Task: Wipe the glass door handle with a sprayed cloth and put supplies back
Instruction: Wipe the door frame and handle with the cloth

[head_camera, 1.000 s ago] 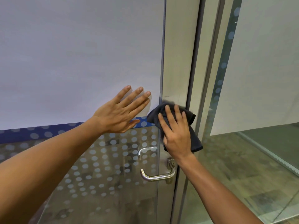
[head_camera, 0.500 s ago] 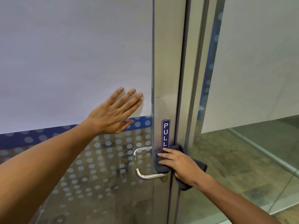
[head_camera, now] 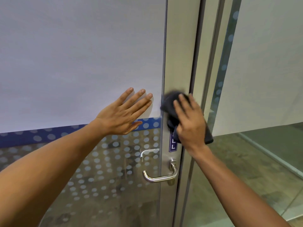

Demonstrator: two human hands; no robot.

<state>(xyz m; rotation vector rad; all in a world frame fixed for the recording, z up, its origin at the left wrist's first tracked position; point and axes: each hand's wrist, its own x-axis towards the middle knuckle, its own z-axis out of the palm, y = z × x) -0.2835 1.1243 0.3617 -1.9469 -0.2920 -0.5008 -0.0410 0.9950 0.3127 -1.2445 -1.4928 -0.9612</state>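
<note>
A chrome lever door handle (head_camera: 159, 176) sticks out from the metal stile (head_camera: 178, 54) of a glass door. My right hand (head_camera: 191, 122) presses a dark grey cloth (head_camera: 171, 102) flat against the stile, well above the handle, and covers the top of a blue PULL sticker (head_camera: 173, 145). The cloth and fingers are motion-blurred. My left hand (head_camera: 123, 114) lies flat on the frosted glass panel (head_camera: 73, 54) to the left, fingers spread, holding nothing. No spray bottle is in view.
The lower glass carries a blue band and a pattern of pale dots (head_camera: 101, 164). Right of the door frame stands a fixed glass panel (head_camera: 262, 79), with tiled floor (head_camera: 237, 169) seen through it.
My right hand with the cloth swept down the stile to the handle half a second ago and has now come back up above the PULL sticker. My left hand has stayed on the glass.
</note>
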